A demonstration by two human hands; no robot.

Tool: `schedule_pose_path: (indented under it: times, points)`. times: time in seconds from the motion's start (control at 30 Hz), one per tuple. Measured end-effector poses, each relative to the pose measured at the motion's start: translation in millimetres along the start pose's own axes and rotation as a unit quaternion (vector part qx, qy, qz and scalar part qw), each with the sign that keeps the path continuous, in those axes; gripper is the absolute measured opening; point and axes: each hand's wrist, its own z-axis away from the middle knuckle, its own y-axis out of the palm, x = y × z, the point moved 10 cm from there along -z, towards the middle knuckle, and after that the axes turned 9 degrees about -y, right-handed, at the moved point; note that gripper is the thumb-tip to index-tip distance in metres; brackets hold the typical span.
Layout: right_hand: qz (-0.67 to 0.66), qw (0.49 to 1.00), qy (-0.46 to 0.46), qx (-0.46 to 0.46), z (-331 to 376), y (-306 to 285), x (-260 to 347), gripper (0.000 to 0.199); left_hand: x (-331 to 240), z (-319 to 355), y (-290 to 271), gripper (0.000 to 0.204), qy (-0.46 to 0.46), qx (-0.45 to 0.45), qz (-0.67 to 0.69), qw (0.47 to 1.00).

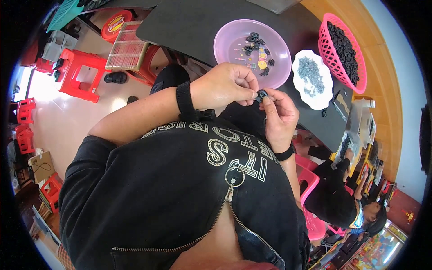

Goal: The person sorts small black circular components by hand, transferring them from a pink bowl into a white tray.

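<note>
2 hands [229, 84] [281, 118] pinch 1 black part [262, 94] together, seemingly by the table [180, 29] edge, near the bowl [227, 42]

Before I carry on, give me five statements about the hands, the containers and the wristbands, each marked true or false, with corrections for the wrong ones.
1. The right hand has a small black part between its fingers. True.
2. The purple bowl is empty. False: several black pieces lie in the purple bowl.
3. The white dish sits between the purple bowl and the pink basket. True.
4. The pink basket is full of silvery pieces. False: it is heaped with black pieces; the silvery pieces are in the white dish.
5. Both wrists wear dark bands. True.
</note>
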Motion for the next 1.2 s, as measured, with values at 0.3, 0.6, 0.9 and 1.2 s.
schedule_pose_path:
  times: [0.3,0.6,0.9,1.2]
  points:
    - [-0.016,1.0,0.002,-0.001,1,-1,-3,0.017,-6,1,4,0.007,0.035,0.008,-0.02,0.999]
    - [-0.023,1.0,0.009,0.004,1,0,-2,0.017,-4,3,5,0.011,0.008,0.007,0.023,1.0]
    - [-0.022,1.0,0.012,-0.003,2,-2,-2,0.017,-5,4,7,0.013,0.013,0.011,0.007,1.0]
    - [0.01,1.0,-0.017,-0.004,0,8,3,0.025,-4,6,5,0.012,-0.002,0.008,0.018,1.0]
